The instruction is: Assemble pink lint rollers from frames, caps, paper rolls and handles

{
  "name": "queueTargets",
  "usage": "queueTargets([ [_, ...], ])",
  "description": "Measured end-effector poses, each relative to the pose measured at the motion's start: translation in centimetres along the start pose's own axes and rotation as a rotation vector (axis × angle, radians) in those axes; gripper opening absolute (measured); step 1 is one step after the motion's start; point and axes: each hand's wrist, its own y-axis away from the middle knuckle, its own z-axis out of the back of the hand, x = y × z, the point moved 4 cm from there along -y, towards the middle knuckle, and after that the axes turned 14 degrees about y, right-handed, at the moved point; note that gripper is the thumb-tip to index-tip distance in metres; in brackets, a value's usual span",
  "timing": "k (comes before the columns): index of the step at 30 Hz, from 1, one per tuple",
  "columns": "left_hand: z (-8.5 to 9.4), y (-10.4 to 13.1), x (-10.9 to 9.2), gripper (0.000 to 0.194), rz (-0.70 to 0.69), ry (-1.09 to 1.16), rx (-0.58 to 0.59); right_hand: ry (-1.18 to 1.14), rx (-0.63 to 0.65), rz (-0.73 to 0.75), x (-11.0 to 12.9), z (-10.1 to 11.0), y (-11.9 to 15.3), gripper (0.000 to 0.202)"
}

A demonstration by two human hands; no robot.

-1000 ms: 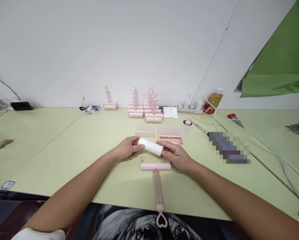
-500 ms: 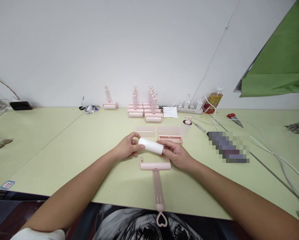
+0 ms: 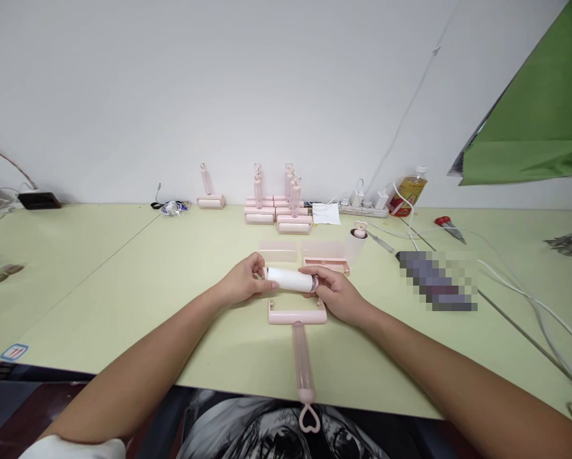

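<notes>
A white roll is held nearly level above the table, with pinkish end pieces showing at both ends. My left hand grips its left end between thumb and fingers. At the right end, my right hand is closed on the roll's end piece. Just below the roll lies a pink roller frame, its clear pink handle pointing toward me and ending in a heart-shaped loop. Behind my right hand is an open pink cover, beside translucent covers.
Several assembled pink rollers stand near the wall, one apart at left. A cup holds a pink handle. Farther right are a power strip, a bottle, a red-handled tool, cables and a pixelated object.
The roll has turned slightly toward level. Pinkish end pieces now show at both its ends, and my right hand has shifted a little at the right end.
</notes>
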Motion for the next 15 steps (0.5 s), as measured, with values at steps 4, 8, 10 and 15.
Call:
queueTargets([
  [4,0.11,0.14,0.16,0.051,0.026,-0.036,-0.034,-0.017,0.020,-0.083,-0.12,0.02,-0.04,0.042],
  [8,0.12,0.14,0.09,0.050,0.030,-0.060,-0.056,-0.127,-0.007,-0.061,-0.11,-0.05,-0.20,0.038],
  [10,0.12,0.04,0.08,0.048,0.023,-0.079,-0.071,-0.186,-0.019,-0.057,-0.21,-0.15,-0.31,0.034],
  [15,0.30,-0.20,0.25,0.040,0.023,-0.152,-0.136,-0.232,-0.005,-0.091,-0.34,-0.35,-0.38,0.032],
])
